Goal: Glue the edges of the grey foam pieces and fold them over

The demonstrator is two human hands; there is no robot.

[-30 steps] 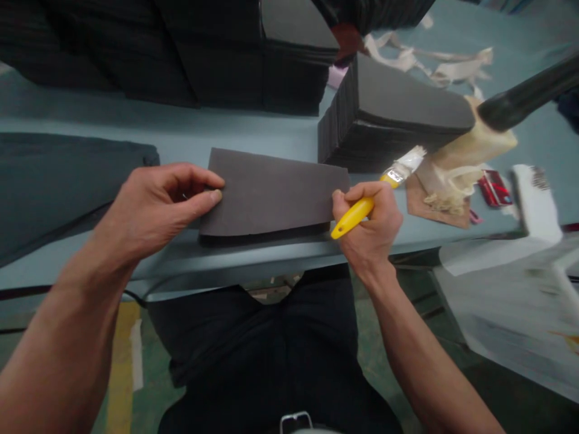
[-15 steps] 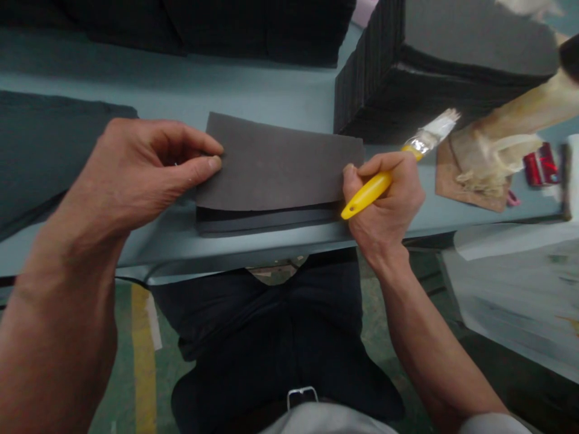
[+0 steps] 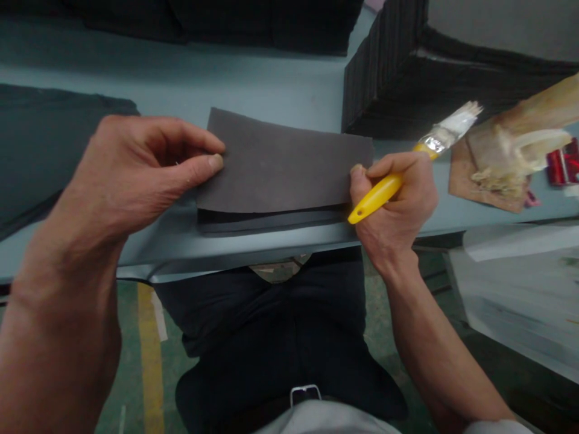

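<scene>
A dark grey foam sheet point(image 3: 284, 166) lies on a thin pile of the same sheets near the front edge of the blue-grey table point(image 3: 253, 90). My left hand point(image 3: 140, 169) pinches the top sheet's left edge between thumb and curled fingers. My right hand point(image 3: 395, 205) is closed round the yellow handle of a brush point(image 3: 407, 172), and its thumb and forefinger also press on the sheet's right edge. The brush's whitish bristles point up and to the right, off the sheet.
A tall stack of dark foam pieces point(image 3: 452, 66) stands at the back right. Beside it a brown card carries a glue-caked object point(image 3: 511, 157), with a red thing point(image 3: 563, 166) at the edge. Dark fabric point(image 3: 45, 144) lies at the left, more dark stacks at the back.
The view has tilted down and drawn closer. Both hands keep their hold on the sheet's edges; the top sheet has shifted slightly, so the pile's lower layers show along the front.
</scene>
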